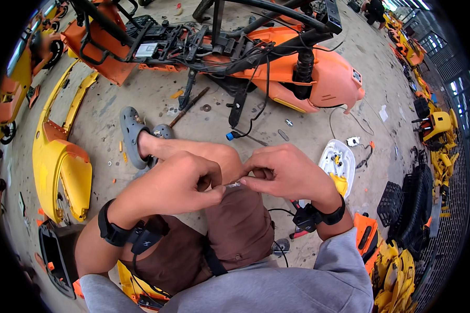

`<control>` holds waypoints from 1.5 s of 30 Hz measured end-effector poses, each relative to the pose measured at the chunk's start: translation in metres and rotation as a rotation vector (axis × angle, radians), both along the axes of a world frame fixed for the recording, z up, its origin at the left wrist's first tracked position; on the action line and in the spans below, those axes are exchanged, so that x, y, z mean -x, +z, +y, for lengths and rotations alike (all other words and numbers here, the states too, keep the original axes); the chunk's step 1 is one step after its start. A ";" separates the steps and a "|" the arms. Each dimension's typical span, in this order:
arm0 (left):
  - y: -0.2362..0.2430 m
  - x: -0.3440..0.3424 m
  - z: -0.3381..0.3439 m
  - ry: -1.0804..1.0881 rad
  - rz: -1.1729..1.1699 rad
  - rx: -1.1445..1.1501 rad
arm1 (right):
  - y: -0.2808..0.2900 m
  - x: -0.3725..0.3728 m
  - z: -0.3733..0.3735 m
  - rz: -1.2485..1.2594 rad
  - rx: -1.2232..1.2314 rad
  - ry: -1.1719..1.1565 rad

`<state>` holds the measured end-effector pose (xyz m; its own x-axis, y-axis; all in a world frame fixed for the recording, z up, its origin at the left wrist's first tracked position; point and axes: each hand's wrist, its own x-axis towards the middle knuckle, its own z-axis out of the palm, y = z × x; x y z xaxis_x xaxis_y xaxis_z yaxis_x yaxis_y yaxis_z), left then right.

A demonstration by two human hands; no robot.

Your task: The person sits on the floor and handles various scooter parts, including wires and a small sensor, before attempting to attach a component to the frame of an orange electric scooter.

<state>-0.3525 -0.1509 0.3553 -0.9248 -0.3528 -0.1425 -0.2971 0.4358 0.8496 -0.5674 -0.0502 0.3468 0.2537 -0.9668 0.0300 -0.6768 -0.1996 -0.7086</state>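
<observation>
Above my knee, my left hand [189, 182] and my right hand [277, 172] meet, thumbs and forefingers pinched. Between the fingertips is a small, thin, light-coloured piece [233, 184], too small to name; both hands seem to grip it. Beyond my knee stands a partly stripped orange scooter [209, 52], its black frame and wiring bare. A black cable with a blue connector [230, 136] hangs down from it towards my hands. Right of my right hand, a white tray [351, 161] holds small metal parts and a yellow piece.
A yellow body panel [49, 156] lies on the left floor. A rod [190, 107] and washers lie under the scooter. Black baskets [390, 201] and stacked yellow panels [394, 276] line the right. A black bin [57, 261] is at lower left. Another person [374, 10] is far back.
</observation>
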 end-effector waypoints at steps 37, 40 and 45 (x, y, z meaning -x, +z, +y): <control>-0.011 0.003 -0.010 0.258 0.102 -0.614 | -0.067 -0.028 0.024 -1.115 0.056 -0.645; -0.008 0.005 -0.009 0.264 0.086 -0.679 | -0.066 -0.036 0.020 -1.113 0.108 -0.668; -0.010 0.005 -0.010 0.259 0.076 -0.801 | -0.073 -0.066 0.019 -1.308 0.067 -0.720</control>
